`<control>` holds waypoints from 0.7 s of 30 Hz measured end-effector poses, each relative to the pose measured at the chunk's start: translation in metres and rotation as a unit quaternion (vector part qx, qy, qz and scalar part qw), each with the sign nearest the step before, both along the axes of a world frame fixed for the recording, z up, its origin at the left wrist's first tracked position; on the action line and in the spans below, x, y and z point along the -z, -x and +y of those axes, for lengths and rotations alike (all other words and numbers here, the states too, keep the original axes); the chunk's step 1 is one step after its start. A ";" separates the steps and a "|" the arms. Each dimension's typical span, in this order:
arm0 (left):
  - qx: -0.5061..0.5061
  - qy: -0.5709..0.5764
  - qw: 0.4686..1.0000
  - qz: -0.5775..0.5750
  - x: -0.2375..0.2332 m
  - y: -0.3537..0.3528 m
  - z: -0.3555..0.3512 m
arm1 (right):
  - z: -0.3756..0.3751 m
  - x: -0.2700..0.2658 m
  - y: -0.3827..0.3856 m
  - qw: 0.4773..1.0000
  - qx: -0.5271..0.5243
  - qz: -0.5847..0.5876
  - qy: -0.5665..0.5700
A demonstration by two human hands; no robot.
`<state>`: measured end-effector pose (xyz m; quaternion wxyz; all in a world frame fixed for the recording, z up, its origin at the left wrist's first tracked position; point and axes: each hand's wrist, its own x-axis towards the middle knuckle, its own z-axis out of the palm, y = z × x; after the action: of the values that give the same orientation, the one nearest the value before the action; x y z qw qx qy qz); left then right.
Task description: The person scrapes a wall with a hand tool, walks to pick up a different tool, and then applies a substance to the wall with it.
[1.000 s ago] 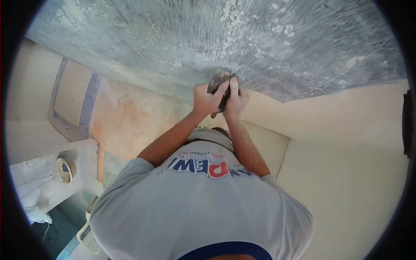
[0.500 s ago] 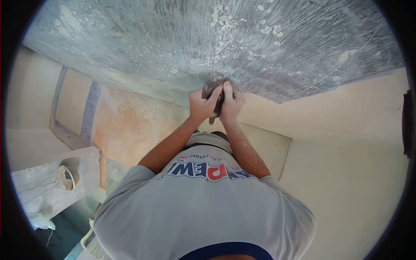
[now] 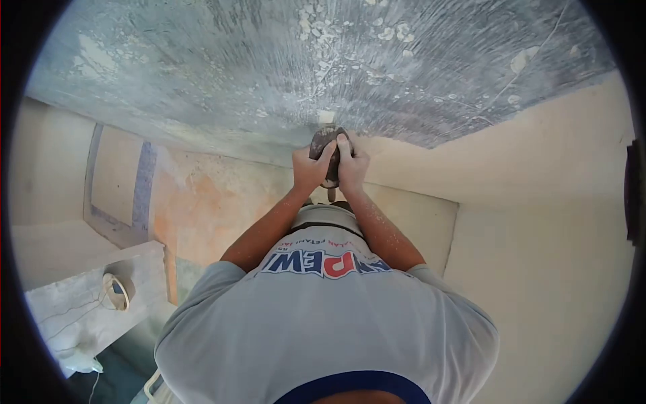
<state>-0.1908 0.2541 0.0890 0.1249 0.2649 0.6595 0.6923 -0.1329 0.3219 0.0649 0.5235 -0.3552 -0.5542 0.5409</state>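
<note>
Both of my hands are wrapped round one dark, dusty tool, whose exact kind I cannot make out. My left hand [image 3: 311, 170] grips its left side and my right hand [image 3: 352, 170] its right side, thumbs on top. The dark tool [image 3: 326, 140] has a rounded far end near the lower edge of the grey, scratched wall surface [image 3: 256, 74]. Whether it touches the wall is unclear. Just beyond it, a small pale patch [image 3: 326, 116] shows on the wall. White dust speckles my forearms.
At the lower left, a pale ledge [image 3: 67, 286] bears a round whitish object [image 3: 116, 292] with a cord, and a plastic bag [image 3: 82, 361]. A dark object [image 3: 633, 193] stands at the far right edge. Cream wall [image 3: 538, 283] lies to the right.
My hands and the tool have drawn back slightly from the grey surface, uncovering the small pale patch. The view has shifted a little, and the hands look less blurred.
</note>
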 end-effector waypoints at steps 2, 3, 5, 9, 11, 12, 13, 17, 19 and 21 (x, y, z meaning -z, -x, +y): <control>0.000 -0.002 1.000 0.013 -0.019 0.004 0.005 | 0.004 -0.031 -0.006 0.995 -0.036 -0.052 0.079; 0.017 0.023 1.000 0.005 -0.031 0.007 0.006 | 0.011 -0.031 -0.008 0.990 -0.060 -0.052 0.113; 0.039 0.059 0.997 0.013 -0.023 0.008 0.003 | 0.012 -0.018 -0.010 0.991 -0.040 -0.088 0.093; 0.007 0.000 1.000 0.001 0.007 0.004 0.009 | 0.009 0.001 -0.005 0.996 -0.010 -0.031 0.087; -0.005 -0.005 1.000 0.027 -0.012 0.006 0.009 | 0.016 -0.027 -0.016 0.981 -0.095 -0.138 0.093; 0.012 0.026 1.000 0.011 -0.016 0.008 0.007 | 0.019 -0.024 -0.014 0.979 -0.104 -0.135 0.116; 0.021 0.030 0.999 0.015 -0.011 0.004 0.002 | 0.010 -0.020 -0.016 0.979 -0.096 -0.130 0.120; 0.012 0.048 0.999 0.016 0.016 0.001 0.007 | 0.007 0.002 -0.013 0.992 -0.032 -0.073 0.093; -0.003 -0.011 1.000 0.011 -0.009 0.000 0.011 | 0.008 -0.021 -0.014 0.989 -0.070 -0.068 0.109; 0.001 -0.007 1.000 0.029 -0.008 0.001 0.009 | 0.010 -0.018 -0.015 0.988 -0.075 -0.091 0.096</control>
<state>-0.1919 0.2631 0.0965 0.1047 0.2865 0.6573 0.6891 -0.1176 0.3314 0.0825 0.3925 -0.4088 -0.5699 0.5950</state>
